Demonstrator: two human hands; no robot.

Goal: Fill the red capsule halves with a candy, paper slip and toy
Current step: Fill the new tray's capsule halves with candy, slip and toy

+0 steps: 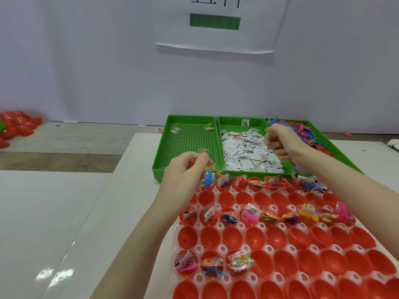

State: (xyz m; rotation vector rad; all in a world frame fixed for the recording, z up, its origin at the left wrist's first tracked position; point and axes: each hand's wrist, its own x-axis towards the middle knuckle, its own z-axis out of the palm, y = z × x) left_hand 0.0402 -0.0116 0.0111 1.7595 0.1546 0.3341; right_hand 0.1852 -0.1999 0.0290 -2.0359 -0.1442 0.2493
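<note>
Rows of red capsule halves (278, 236) sit in a white holder tray (268, 249) in front of me. Several halves hold candy packets, paper slips and small toys; others are hollow. My left hand (185, 171) holds clear candy packets (203, 154) over the near edge of the left green tray (187, 139). My right hand (280, 141) hovers with curled fingers above the middle green tray of paper slips (244, 152); what it holds, if anything, is blurred. The right green tray holds colourful toys (302, 130).
A pile of red capsule halves (15, 126) lies at the far left on the wooden table. A white wall with a paper sign (216, 24) stands behind the trays. White boards (54, 212) cover the table to my left.
</note>
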